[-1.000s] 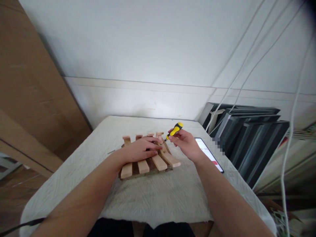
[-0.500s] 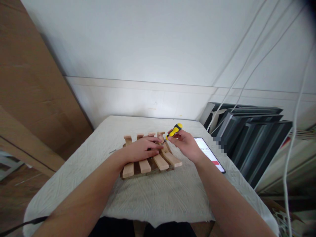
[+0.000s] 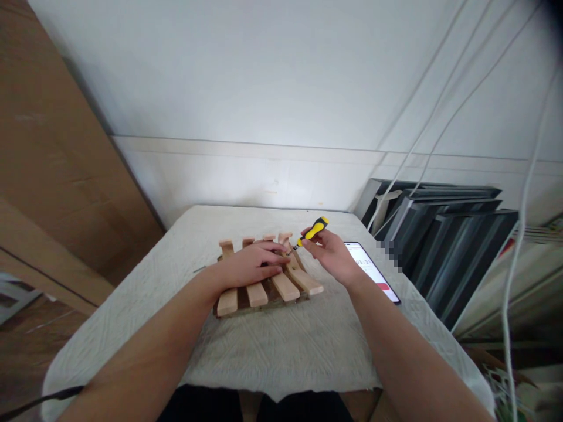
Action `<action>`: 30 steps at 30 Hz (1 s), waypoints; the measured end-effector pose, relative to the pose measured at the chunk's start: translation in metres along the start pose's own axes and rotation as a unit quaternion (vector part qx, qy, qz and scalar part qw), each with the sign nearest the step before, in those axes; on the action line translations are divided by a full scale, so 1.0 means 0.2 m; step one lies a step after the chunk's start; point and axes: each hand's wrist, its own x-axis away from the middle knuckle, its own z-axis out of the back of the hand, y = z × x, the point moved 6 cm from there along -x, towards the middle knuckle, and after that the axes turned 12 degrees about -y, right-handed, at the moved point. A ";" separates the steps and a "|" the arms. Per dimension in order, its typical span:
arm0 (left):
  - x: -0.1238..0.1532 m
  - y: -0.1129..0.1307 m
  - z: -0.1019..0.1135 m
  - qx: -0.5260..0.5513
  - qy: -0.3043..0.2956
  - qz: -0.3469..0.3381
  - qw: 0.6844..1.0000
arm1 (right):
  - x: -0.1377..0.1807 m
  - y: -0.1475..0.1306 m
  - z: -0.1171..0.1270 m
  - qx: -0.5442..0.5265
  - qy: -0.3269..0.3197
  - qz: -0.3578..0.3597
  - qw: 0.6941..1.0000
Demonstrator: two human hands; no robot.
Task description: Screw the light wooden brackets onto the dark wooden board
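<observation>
A slatted wooden rack (image 3: pixel 264 288) made of several light slats lies on the white cloth-covered table (image 3: pixel 272 346). My left hand (image 3: pixel 250 265) rests flat across the slats with its fingers stretched toward the right. My right hand (image 3: pixel 331 253) grips a small yellow and black screwdriver (image 3: pixel 313 230), tilted so that its tip points down at the rightmost slat, just past my left fingertips.
A phone (image 3: pixel 373 272) with a lit screen lies on the table right of my right hand. Dark framed panels (image 3: pixel 444 234) lean against the wall at the right. White cables (image 3: pixel 519 223) hang down there. A brown board (image 3: pixel 57 176) stands at the left.
Both hands stay on the rack and the screwdriver; the screwdriver's angle shifts slightly. The view has moved a little.
</observation>
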 end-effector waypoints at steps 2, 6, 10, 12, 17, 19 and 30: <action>0.00 0.00 0.00 0.003 0.003 0.001 1.000 | 0.00 -0.01 0.00 0.009 0.005 -0.002 1.000; 0.00 0.01 0.00 -0.001 0.003 -0.003 1.000 | 0.01 -0.05 0.00 0.036 -0.001 0.010 0.999; -0.01 0.02 0.01 -0.007 0.003 0.000 1.000 | 0.02 -0.08 -0.02 0.027 -0.008 0.023 0.999; -0.01 0.02 0.01 -0.008 0.002 0.001 1.000 | 0.03 -0.08 -0.04 -0.001 -0.018 0.019 1.000; 0.00 0.04 0.01 -0.003 -0.005 0.004 1.000 | 0.04 -0.08 -0.08 -0.135 -0.053 -0.031 0.989; 0.00 0.04 0.01 0.003 -0.004 0.005 1.000 | 0.04 -0.09 -0.08 -0.158 -0.057 -0.036 0.985; 0.00 0.01 0.00 0.002 -0.003 -0.010 1.000 | 0.04 -0.10 -0.03 -0.022 -0.038 -0.015 0.999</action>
